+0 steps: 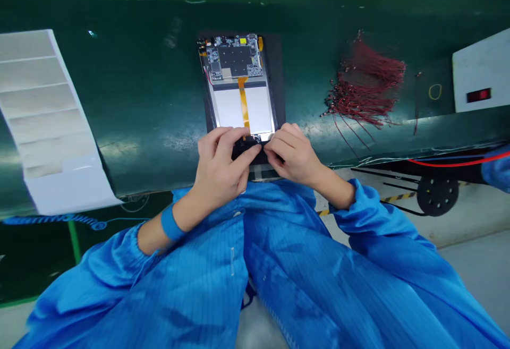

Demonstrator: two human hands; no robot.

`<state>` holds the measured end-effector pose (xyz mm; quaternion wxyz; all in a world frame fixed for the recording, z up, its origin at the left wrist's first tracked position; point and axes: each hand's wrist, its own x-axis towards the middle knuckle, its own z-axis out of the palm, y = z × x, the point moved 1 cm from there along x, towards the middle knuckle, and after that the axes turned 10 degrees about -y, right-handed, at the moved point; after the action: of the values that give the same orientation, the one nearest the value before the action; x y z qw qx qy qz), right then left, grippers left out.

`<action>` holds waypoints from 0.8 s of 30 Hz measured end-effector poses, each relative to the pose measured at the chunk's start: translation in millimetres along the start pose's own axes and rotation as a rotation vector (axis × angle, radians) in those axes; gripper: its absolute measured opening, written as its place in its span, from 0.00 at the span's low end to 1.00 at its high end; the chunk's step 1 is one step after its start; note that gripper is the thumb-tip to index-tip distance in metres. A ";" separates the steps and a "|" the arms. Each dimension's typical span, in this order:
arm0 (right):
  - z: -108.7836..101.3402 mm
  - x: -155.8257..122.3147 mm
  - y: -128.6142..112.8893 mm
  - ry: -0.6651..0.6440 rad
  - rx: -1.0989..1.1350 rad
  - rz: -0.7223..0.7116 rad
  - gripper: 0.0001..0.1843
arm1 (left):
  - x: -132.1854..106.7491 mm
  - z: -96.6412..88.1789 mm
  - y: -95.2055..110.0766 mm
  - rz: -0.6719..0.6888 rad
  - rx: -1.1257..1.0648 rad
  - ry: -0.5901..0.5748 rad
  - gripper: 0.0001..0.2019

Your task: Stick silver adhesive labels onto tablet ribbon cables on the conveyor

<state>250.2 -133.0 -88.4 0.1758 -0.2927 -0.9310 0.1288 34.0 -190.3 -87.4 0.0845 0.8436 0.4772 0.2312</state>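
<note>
An opened tablet (239,91) lies on the green bench (139,99), back cover off. Its circuit board (236,58) is at the far end, a silver battery and an orange flex cable (243,102) run down the middle. My left hand (220,167) and my right hand (292,153) meet at the tablet's near edge. Both have fingers curled and pinched together over a small dark part (255,144) there; what exactly they pinch is hidden. A blue wrist strap (171,223) sits on my left wrist.
A bundle of thin red wires (368,86) lies right of the tablet. A stack of white trays or sheets (43,120) sits at the left. A white box with a red switch (480,81) stands far right. A wheeled base (436,195) is on the floor.
</note>
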 end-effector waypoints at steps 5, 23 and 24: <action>-1.7 0.7 0.1 0.022 -0.002 -0.050 0.12 | 3.9 5.1 -2.8 0.035 0.028 0.024 0.15; -37.2 8.9 -15.2 0.076 0.120 -0.034 0.09 | -108.3 -98.7 -88.6 -0.712 0.264 0.071 0.21; -34.7 16.2 -24.6 0.071 0.178 -0.067 0.09 | -133.2 -112.5 -104.8 -0.896 0.275 0.031 0.27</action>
<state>239.4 -138.3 -44.4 0.2381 -0.2488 -0.9184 0.1947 -157.5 -256.0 -67.9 0.0565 0.5542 0.8219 0.1189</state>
